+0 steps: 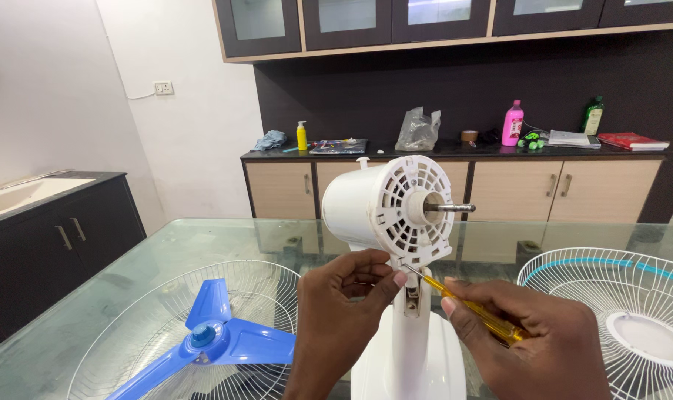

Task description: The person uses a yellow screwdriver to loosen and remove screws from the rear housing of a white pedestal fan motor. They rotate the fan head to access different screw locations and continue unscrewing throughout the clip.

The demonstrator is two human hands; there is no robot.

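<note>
White fan motor [384, 211] stripped | blade [211, 341], guards [633, 296] off | our left hand [344, 311] pinches neck [410, 296] | right hand [529, 341] grips screwdriver [470, 311] at screw | stand still joined

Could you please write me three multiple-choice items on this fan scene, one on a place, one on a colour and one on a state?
1. Where does the blue fan blade lie?
A. Inside the wire guard on the left
B. On the dark counter at the back
C. On the motor shaft

2. What colour is the screwdriver handle?
A. Red
B. Yellow
C. Black

3. What state is the motor shaft in?
A. Bare, with nothing mounted
B. Carrying the blade
C. Covered by a guard

Answers:
1 A, the blade rests in the left wire guard on the glass table.
2 B, the right hand holds a clear yellow handle.
3 A, the shaft sticks out bare from the white motor housing, which the left hand steadies from below.
</note>
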